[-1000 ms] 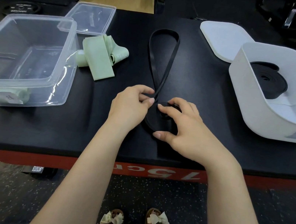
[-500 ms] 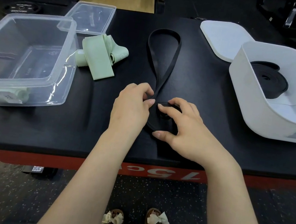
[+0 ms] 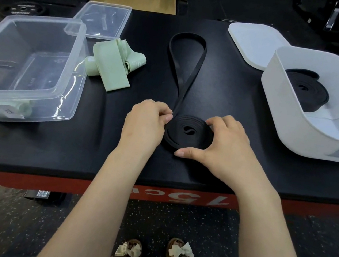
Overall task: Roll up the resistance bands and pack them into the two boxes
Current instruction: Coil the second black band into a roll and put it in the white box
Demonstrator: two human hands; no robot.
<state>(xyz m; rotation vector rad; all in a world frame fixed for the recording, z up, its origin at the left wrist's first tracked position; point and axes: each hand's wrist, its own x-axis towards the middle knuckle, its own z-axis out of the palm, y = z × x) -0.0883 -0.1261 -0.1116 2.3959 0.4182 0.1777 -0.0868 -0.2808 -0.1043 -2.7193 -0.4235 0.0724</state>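
A flat coil of the black resistance band [image 3: 186, 132] lies on the tabletop [image 3: 27, 150] near its front edge, cupped between both hands. The right hand [image 3: 223, 145] is curved round the coil's right side, thumb against its near rim — presumably so the turns cannot spring apart. The left hand [image 3: 146, 122] pinches the band where it leaves the coil, likely feeding it in under tension. The unrolled remainder runs away as a long loop [image 3: 188, 42], so the rolling is judged partly done. In the clear plastic box [image 3: 72, 64] at left, a pale green roll [image 3: 7, 108] is seen; beside it a green band [image 3: 112, 63] lies loosely folded — unpacked. In the white box [image 3: 297, 126] at right, a coiled black band [image 3: 305, 92] is held. Both lids lie behind.
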